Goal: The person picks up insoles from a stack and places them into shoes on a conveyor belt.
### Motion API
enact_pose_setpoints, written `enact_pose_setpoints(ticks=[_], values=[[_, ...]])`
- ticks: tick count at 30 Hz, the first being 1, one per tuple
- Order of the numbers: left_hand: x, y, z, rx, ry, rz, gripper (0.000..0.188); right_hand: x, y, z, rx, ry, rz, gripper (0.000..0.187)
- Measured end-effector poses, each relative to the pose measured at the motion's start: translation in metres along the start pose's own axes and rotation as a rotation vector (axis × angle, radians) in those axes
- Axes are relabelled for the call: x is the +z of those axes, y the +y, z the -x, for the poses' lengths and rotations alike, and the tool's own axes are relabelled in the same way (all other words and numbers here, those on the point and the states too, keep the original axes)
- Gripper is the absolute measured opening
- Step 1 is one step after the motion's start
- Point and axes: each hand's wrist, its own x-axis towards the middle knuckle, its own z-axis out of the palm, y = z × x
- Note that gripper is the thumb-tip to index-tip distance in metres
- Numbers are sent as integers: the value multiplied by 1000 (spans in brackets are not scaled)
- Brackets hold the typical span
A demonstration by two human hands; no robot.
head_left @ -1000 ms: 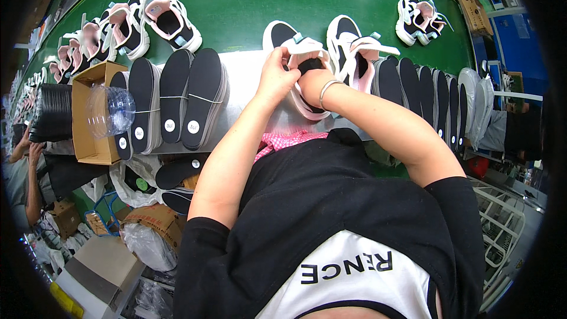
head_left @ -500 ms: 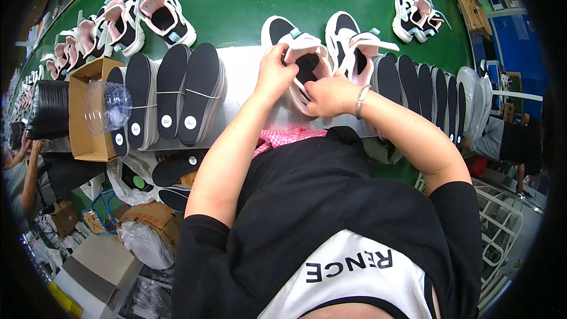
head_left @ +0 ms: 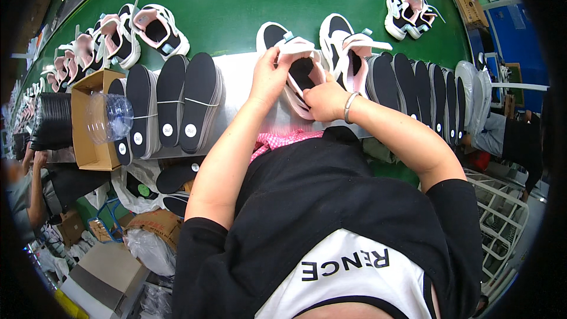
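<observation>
White, pink and black shoe (head_left: 303,71) between 2 hands, over desk (head_left: 236,6), just beside similar shoe (head_left: 338,31).
Left hand (head_left: 267,80): fingers pinch collar edge. Right hand (head_left: 326,100): fingers curled at heel-side collar, can't tell if gripping. Risk: soft collar may slip or fold if pulled unevenly; a sideways twist could knock similar shoe.

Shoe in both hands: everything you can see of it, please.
The shoe is a sneaker: black toe panel, white trim, light-blue tab, pale pink padded-looking collar, dark interior. Its toe points away from the person, the opening facing up. The left hand grips the collar's left side; the right hand holds the near right rim, toward the heel. Its underside is hidden.
</observation>
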Motion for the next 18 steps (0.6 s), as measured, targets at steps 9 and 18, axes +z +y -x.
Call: enact_pose_setpoints(ticks=[9, 18], values=[[1, -5, -19, -277, -103, 278, 36, -19, 27, -14, 21, 934, 83, 31], [-1, -15, -34, -201, -56, 100, 38, -40, 45, -30, -148, 502, -687, 18]])
